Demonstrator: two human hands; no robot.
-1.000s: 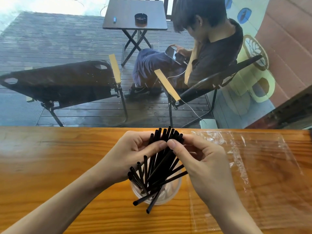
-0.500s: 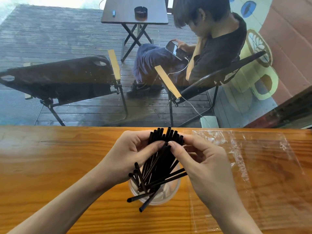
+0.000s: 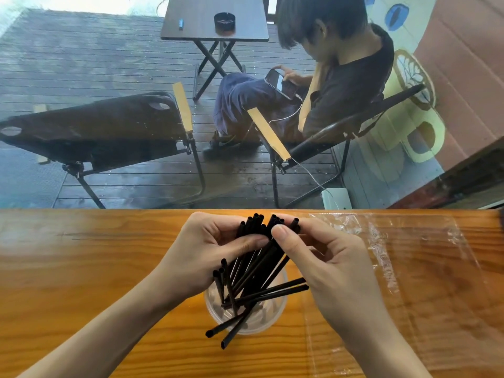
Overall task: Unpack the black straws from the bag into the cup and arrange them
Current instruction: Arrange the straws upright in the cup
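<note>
Wooden table (image 3: 68,268) carries the whole work, and from its left side comes the left hand (image 3: 207,255). Its fingers are curled around the upper part of the black straws (image 3: 256,266), with the thumb pressed across the front of the bundle. The straws stand in the clear cup (image 3: 268,321) just under the two hands; their top ends lean away from the person and show above the fingers. Compared with half a second ago, the bundle looks more gathered at the top, and the loose straws at the bottom have changed their angle: two stick out over the near rim of the cup, and two more lie almost flat toward the right. The right hand (image 3: 324,263) pinches the same bundle from the other side, its thumb tip meeting the left thumb. Further right lies the plastic bag (image 3: 409,268), flat on the table, and no straws show in it. I judge that unpacking is done and only arranging remains; the slanted straws must still be brought upright with the others.
</note>
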